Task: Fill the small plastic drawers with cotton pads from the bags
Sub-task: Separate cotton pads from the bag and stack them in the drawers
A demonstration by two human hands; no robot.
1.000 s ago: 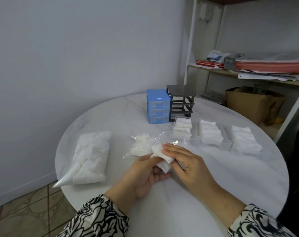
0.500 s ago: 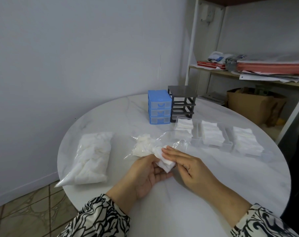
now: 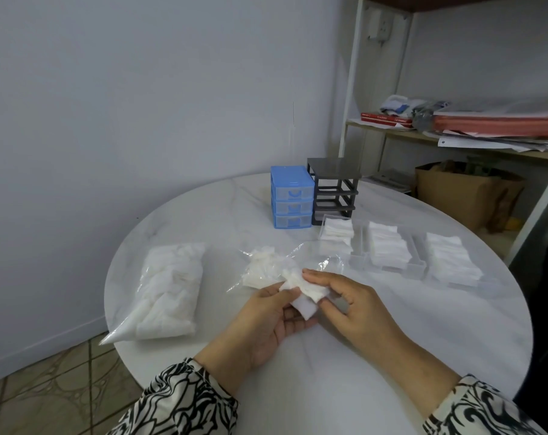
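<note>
Both hands hold a small stack of white cotton pads (image 3: 304,293) above the table's near middle. My left hand (image 3: 266,321) cups the stack from below, thumb on top. My right hand (image 3: 351,306) pinches its right side. Just behind lies an opened clear bag (image 3: 266,268) with a few pads left in it. A full bag of pads (image 3: 169,287) lies at the left. Three clear drawers (image 3: 335,237), (image 3: 389,249), (image 3: 451,262) heaped with pads sit in a row at the right. The black drawer frame (image 3: 334,189) stands without drawers, beside a blue drawer unit (image 3: 291,197).
The round white marble table (image 3: 376,356) ends close to a grey wall on the left. A shelf rack (image 3: 454,127) with papers and a cardboard box (image 3: 464,196) stands behind the table at the right. Tiled floor shows at the lower left.
My hands have kept the pad stack between them and shifted it slightly; the right fingers moved along the stack's top. Nothing else on the table moved.
</note>
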